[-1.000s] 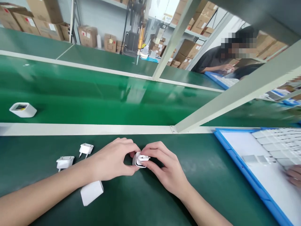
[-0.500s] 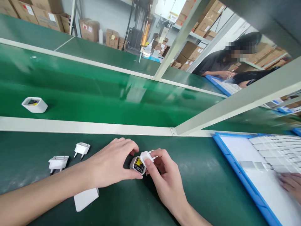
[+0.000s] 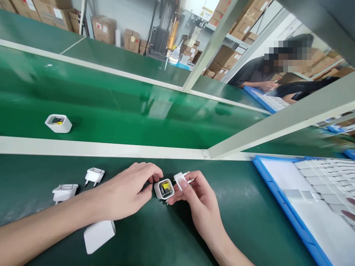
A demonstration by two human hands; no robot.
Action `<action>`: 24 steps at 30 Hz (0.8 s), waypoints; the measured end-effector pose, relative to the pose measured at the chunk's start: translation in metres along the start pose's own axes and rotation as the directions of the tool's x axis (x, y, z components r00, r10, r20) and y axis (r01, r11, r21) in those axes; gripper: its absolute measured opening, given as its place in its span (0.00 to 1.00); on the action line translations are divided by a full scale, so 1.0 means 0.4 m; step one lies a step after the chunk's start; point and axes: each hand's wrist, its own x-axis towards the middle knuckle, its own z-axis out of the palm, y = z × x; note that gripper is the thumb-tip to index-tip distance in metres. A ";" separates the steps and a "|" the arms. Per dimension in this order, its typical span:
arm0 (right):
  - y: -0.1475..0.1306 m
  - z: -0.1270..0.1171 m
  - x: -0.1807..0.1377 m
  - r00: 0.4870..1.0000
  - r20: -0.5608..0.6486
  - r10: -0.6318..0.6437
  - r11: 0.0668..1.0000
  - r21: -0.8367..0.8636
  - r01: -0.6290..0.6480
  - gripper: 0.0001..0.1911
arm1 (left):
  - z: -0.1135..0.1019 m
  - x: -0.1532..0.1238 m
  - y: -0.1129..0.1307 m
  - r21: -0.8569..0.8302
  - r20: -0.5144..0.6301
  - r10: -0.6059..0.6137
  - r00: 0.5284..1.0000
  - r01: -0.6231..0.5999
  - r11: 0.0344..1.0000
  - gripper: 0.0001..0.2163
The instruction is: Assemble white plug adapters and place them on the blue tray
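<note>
A white charger housing (image 3: pixel 158 190), its top uncovered to show yellow and black parts inside, sits between my two hands. Beside its left wall is my left hand (image 3: pixel 129 194), thumb and curled forefinger apart and nothing clearly gripped; whether it touches the wall I cannot tell. My right hand (image 3: pixel 203 201) pinches a white two-pin plug cap (image 3: pixel 181 181), pins pointing right, just right of the housing. Fingertips of that hand reach the housing's lower right side. Two more plug caps, a nearer one (image 3: pixel 65 192) and a farther one (image 3: pixel 95 175), lie left of my left forearm.
Below my left forearm lies a white piece (image 3: pixel 100 236), its kind unclear. Another uncapped housing (image 3: pixel 59 125) stands on the green belt (image 3: pixel 116 129) behind the pale rail (image 3: pixel 111 147). At right, a blue-edged tray (image 3: pixel 288 218) holds rows of white pieces; another person's fingertips (image 3: pixel 348 214) show there.
My left thumb has come off the housing's front, and the hand has drawn left. The plug cap has moved right, off the housing's opening. The housing on the belt has shifted right.
</note>
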 end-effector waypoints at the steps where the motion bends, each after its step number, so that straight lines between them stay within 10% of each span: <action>1: 0.000 0.002 -0.003 1.000 0.005 0.005 1.000 -0.012 -0.005 0.14 | -0.001 -0.004 0.004 0.002 -0.005 0.001 1.000 -0.001 1.000 0.12; 13: -0.009 -0.020 0.003 0.933 0.167 -0.319 0.789 -0.498 0.359 0.01 | 0.002 0.025 0.015 0.018 0.018 -0.037 0.999 0.037 0.999 0.09; 24: -0.053 -0.023 0.014 0.884 0.340 -0.322 0.638 -0.612 0.468 0.05 | 0.003 0.032 0.007 0.000 -0.012 0.027 1.000 -0.027 1.000 0.09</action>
